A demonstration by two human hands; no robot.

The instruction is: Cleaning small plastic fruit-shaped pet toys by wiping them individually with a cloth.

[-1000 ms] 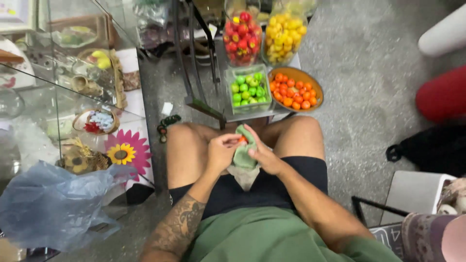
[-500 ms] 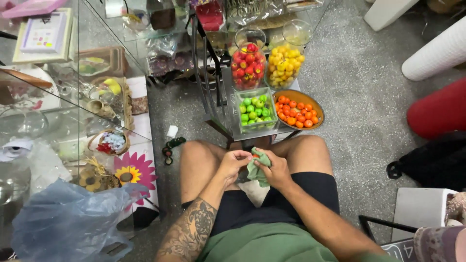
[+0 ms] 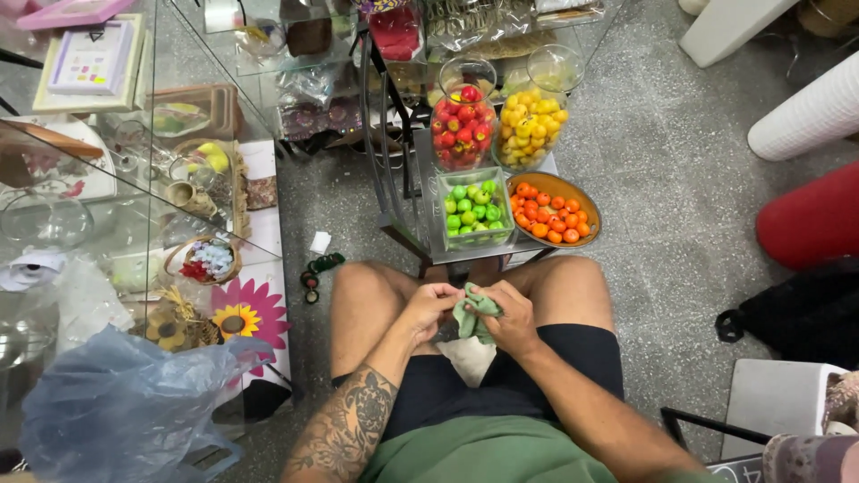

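Note:
I sit on a stool with my knees apart, looking down. My left hand (image 3: 428, 307) and my right hand (image 3: 512, 318) meet between my thighs, both gripping a small pale green cloth (image 3: 474, 309) bunched between the fingers. Whatever the cloth wraps is hidden. A cream-coloured piece (image 3: 472, 358) hangs below the hands. In front of my knees stands a small table (image 3: 420, 234) with a clear box of green balls (image 3: 474, 212), an oval bowl of orange balls (image 3: 553, 213), a jar of red balls (image 3: 462, 124) and a jar of yellow balls (image 3: 531, 122).
A glass shelf unit (image 3: 134, 179) with baskets, cups and trinkets fills the left. A blue plastic bag (image 3: 125, 411) lies at lower left beside a sunflower decoration (image 3: 237, 319). Red and white cylinders (image 3: 810, 170) lie on the speckled floor at right; a grey seat (image 3: 774, 402) is at lower right.
The camera view has shifted, so the balls and my hands sit lower in the frame. Both hands stay together on the green cloth, working it slightly.

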